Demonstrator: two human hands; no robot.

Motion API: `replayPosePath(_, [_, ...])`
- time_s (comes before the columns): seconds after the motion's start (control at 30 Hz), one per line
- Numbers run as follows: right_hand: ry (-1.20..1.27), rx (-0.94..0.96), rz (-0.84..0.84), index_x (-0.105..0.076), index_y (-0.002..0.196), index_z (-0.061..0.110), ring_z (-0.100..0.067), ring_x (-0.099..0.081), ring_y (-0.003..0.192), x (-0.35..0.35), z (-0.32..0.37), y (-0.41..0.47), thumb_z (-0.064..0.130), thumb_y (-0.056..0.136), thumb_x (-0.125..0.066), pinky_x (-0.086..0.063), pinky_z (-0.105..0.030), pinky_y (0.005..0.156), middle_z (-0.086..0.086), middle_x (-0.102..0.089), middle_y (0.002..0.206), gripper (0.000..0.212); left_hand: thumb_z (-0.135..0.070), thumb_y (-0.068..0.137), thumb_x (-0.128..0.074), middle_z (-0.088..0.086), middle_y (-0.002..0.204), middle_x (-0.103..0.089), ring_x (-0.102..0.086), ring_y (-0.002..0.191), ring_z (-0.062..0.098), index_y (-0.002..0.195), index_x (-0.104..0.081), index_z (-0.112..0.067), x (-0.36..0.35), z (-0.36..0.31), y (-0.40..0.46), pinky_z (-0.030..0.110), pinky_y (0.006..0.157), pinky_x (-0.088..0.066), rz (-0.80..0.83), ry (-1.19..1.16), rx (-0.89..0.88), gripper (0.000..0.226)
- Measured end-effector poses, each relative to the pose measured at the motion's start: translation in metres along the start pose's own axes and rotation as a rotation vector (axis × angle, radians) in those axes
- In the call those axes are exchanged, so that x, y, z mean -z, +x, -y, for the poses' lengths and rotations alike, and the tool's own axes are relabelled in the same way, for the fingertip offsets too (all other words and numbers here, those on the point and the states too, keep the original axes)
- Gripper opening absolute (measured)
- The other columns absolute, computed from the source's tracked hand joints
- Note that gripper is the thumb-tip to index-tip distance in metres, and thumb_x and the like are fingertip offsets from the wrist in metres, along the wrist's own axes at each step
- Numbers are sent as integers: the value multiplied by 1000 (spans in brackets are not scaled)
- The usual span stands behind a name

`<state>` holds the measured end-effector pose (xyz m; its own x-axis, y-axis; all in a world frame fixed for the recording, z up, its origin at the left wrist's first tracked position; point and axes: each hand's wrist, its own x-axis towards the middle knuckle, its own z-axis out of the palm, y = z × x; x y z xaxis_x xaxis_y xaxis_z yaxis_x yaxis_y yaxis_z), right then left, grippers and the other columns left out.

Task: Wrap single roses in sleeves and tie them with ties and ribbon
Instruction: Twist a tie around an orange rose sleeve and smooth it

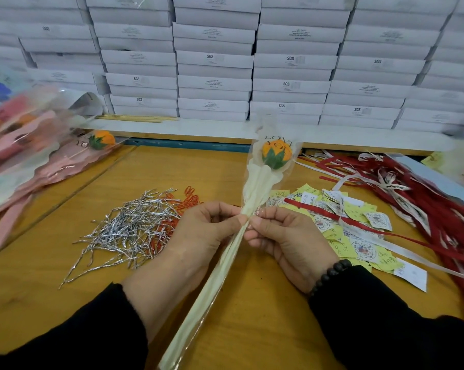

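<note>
Finished roses (25,145): lying in pink sleeves at the upper left of the frame, one orange head (102,139) showing; these are looking done and need no handling.
Ties (124,231): sitting in a loose silver heap left of centre, red ones (190,200) behind; they are probably thin, springy and light (easy to snag several at once), so one is best picked by its end.
Left hand (201,233): pinching the sleeve at its narrow waist, fingers curled, thumb pressing toward the right hand.
Rose (276,153): standing up the middle of the frame, orange head at upper centre inside a clear sleeve (220,276) running down to the bottom edge.
Handling: the sleeve is likely crinkly, slippery and very light, the head soft; gripping at the gathered waist, never the bloom, seems safest.
Right hand (287,241): pinching the same waist, fingertips touching the left hand's; whether a tie is between them is hidden.
Ribbon (425,198): trailing in red strands at the right, over yellow tags (359,209).
</note>
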<state>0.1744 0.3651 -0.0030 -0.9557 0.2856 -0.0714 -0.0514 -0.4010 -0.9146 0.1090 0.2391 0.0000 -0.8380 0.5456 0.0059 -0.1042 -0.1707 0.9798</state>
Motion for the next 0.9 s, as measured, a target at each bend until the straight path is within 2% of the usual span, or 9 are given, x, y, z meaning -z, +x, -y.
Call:
replayPosePath(0.07, [20,-15,0,-58,95,-7,-12,-64,50,0,0,0,-3,76,-62,-51,-17,46,-12,-67,59,20,-12,57,-73,12,69,-68,-63,60,18,64,-73,-12,0,1,0,25,62,-56,8,-38,21,7])
replayPosePath(0.2, [37,-38,17,-56,102,-8,-11,-63,48,0,1,-1,4,63,-65,-50,-16,45,-11,-66,58,42,-13,54,-74,11,66,-68,-64,56,17,61,-74,-13,0,0,-1,24,59,-56,29,-78,50,8])
replayPosePath(0.27, [25,-35,31,-57,93,-4,-10,-61,46,0,2,-1,5,61,-65,-49,-16,44,-9,-64,57,34,-11,53,-74,10,63,-66,-63,55,18,64,-72,-11,-1,0,-1,25,58,-56,17,-90,51,11])
replayPosePath(0.37, [15,-15,43,-57,85,1,-10,-59,46,1,1,0,3,64,-64,-48,-16,43,-7,-63,56,23,-4,55,-70,7,53,-62,-63,46,17,74,-58,-2,-3,0,-3,21,47,-53,-17,-143,55,23])
replayPosePath(0.5, [-41,10,16,-60,80,5,-8,-57,48,2,-1,1,-5,77,-62,-47,-14,46,-3,-61,56,10,-7,57,-70,15,57,-65,-64,48,18,72,-61,0,-4,-2,-5,23,51,-56,-3,-71,41,18])
replayPosePath(0.67, [-125,82,-25,-61,72,10,-5,-51,49,5,0,3,-1,78,-63,-42,-14,46,2,-57,55,13,-12,58,-73,16,61,-68,-65,50,17,63,-70,-8,-6,-2,-6,23,51,-55,35,-42,22,8])
replayPosePath(0.8, [-171,93,-26,-62,71,10,-5,-50,48,6,0,2,0,78,-64,-42,-14,46,-1,-59,57,13,-13,58,-75,18,66,-69,-65,51,18,75,-63,-3,-4,-2,-5,21,48,-50,62,-9,11,23])
replayPosePath(0.9, [-216,96,-40,-65,67,14,-5,-49,48,6,0,3,2,76,-68,-41,-15,46,-2,-59,58,15,-13,60,-74,18,71,-71,-65,51,18,77,-60,-3,-4,-4,-6,21,48,-50,80,27,13,24])
